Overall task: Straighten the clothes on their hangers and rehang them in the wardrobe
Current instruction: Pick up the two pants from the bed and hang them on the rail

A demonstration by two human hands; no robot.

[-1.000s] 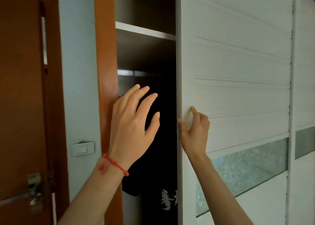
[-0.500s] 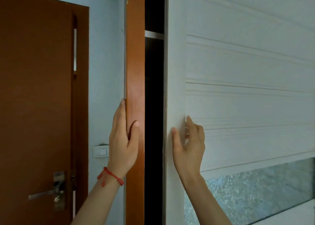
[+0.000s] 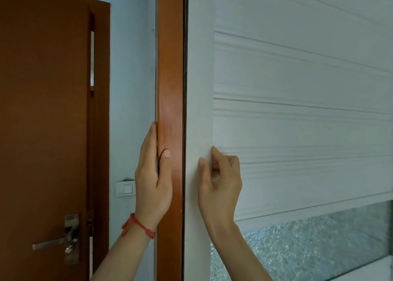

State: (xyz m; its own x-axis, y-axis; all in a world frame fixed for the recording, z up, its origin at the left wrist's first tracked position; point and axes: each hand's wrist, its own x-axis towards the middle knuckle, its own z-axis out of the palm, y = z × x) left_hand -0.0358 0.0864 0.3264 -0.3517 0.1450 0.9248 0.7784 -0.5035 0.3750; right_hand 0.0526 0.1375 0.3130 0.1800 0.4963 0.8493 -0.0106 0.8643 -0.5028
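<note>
The white sliding wardrobe door [image 3: 287, 110] is pushed fully left against the orange-brown wooden side frame [image 3: 170, 78]. Only a thin dark seam shows between them. My left hand [image 3: 152, 178], with a red string at the wrist, grips the frame's edge, thumb on its front face. My right hand [image 3: 219, 185] presses on the door's left stile, fingertips curled into a groove of the ribbed panel. The clothes, hangers and rail are hidden behind the door.
A brown room door [image 3: 42, 131] with a metal lever handle [image 3: 55, 243] stands at the left. A white light switch [image 3: 125, 188] is on the pale blue wall between that door and the wardrobe. A frosted patterned glass band [image 3: 319, 244] crosses the wardrobe door lower right.
The sliding door has moved left from a wide gap showing dark clothes to fully closed. My left hand moved out of the opening onto the frame edge. My right hand stayed on the door.
</note>
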